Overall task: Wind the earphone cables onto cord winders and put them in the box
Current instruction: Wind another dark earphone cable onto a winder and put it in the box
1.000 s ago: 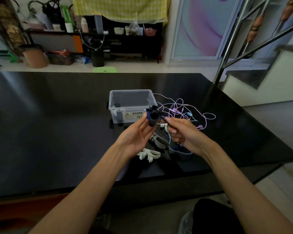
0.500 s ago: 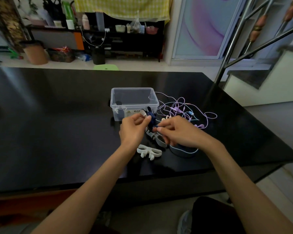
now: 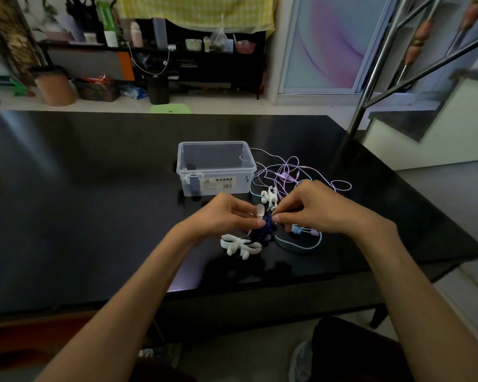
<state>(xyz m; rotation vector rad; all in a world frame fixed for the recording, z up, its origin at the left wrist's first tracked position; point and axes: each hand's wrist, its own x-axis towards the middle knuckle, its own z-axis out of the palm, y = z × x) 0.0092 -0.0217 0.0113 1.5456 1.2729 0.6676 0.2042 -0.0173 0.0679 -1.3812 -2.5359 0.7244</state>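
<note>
Lowered since earlier: left hand (image 3: pixel 224 216) and right hand (image 3: pixel 312 208), fingers pinching dark blue cord winder (image 3: pixel 265 228) just above bench (image 3: pixel 94 202). White cord winder (image 3: pixel 239 245) beneath; purple earphone cables (image 3: pixel 287 172) beside clear box (image 3: pixel 215 168).

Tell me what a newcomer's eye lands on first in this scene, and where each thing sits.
First, the two hands meeting over the black table: the left hand and right hand both pinch a dark blue cord winder between them. Just behind them stands a clear plastic box, with a tangle of purple earphone cables to its right. A white cord winder lies on the table below the left hand.
</note>
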